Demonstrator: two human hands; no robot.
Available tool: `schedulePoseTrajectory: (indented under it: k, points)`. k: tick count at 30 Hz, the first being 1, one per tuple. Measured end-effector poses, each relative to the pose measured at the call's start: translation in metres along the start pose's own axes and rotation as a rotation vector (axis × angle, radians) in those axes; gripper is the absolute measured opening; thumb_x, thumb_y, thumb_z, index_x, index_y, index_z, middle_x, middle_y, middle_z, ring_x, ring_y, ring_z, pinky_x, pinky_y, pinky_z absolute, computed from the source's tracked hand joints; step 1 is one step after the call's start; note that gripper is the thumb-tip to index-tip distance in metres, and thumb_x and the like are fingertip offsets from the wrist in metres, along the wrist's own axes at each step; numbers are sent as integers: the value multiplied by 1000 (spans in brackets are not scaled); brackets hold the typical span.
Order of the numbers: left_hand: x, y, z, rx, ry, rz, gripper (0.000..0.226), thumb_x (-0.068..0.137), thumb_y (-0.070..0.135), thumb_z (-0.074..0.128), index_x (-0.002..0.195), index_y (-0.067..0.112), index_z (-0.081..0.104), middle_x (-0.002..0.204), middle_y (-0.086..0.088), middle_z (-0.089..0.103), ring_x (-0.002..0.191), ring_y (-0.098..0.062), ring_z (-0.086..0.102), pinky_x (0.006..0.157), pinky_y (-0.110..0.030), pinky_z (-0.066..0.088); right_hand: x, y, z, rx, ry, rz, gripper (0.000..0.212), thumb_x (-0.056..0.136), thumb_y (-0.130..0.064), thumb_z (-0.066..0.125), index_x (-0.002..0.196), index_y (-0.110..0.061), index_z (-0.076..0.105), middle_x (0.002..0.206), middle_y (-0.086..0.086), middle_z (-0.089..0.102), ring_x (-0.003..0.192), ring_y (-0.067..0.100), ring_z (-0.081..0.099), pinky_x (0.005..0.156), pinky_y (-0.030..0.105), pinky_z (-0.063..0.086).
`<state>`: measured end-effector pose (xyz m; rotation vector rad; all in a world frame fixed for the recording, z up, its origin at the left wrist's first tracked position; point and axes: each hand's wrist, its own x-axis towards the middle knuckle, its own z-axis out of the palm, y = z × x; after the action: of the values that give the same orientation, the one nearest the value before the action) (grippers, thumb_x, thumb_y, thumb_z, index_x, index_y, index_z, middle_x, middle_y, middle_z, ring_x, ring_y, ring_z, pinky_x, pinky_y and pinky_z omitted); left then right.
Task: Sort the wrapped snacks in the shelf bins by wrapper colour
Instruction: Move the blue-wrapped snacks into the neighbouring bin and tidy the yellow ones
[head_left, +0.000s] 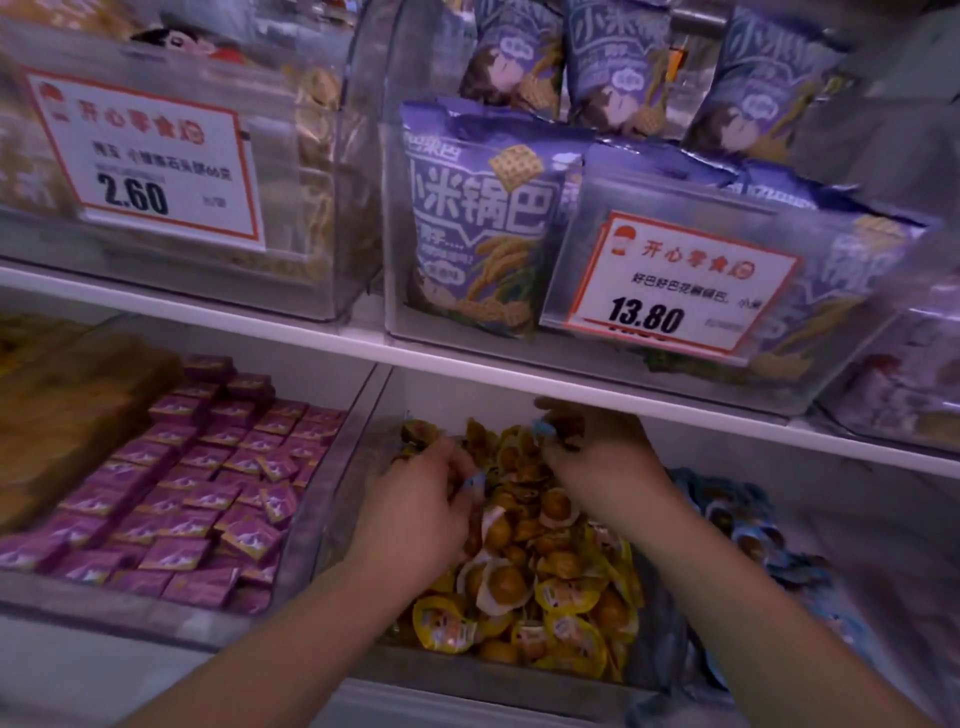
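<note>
The yellow-wrapped snacks (561, 613) fill the middle clear bin (332, 525) on the lower shelf. Your left hand (415, 514) is curled among them, pinching a blue-wrapped piece (475, 483). Your right hand (597, 457) is curled at the far side of the pile, holding another blue wrapper (543, 428). Purple packets (208, 483) lie in the left bin.

Yellow-wrapped snacks (566, 613) lie heaped in the middle clear bin (467, 670) on the lower shelf; blue-wrapped snacks (753, 525) lie strewn toward its right edge
</note>
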<state>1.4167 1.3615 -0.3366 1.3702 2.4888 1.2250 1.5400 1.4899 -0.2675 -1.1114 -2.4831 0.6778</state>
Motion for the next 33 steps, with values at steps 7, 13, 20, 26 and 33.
schedulePoseTrajectory:
  k: [7,13,20,26,33]
  points:
    - [-6,29,-27,-1336,-163,-733,33,100,33,47,115,10,65,91,-13,72,60,-23,66,44,-25,47,-14,-26,19,708,-205,-120,23,84,1,72,103,-12,71,102,9,75,96,15,71,84,23,56]
    - [-27,23,-43,-1309,-128,-692,15,98,11,55,108,7,64,82,-11,62,52,-20,58,39,-24,37,16,-25,38,686,-100,41,20,98,-17,56,100,-19,76,95,1,77,94,17,72,92,36,55]
    - [-34,21,-43,-1181,-191,-734,20,97,9,55,114,6,64,82,-13,65,57,-23,61,48,-27,44,44,-22,69,-444,-626,-204,38,93,-43,54,119,-19,65,123,8,65,109,24,60,94,37,50]
    - [-32,21,-44,-1223,-188,-713,20,102,10,46,119,5,56,92,-19,65,52,-24,65,39,-23,44,52,-25,73,-451,-528,-249,29,88,-34,64,113,-20,69,113,6,68,101,22,64,81,30,51]
    - [-25,18,-39,-1289,-106,-757,18,99,21,54,112,9,60,95,-21,66,62,-30,71,40,-26,47,21,-24,36,30,-54,-116,17,94,-28,59,105,-34,70,112,-8,69,103,9,62,93,26,48]
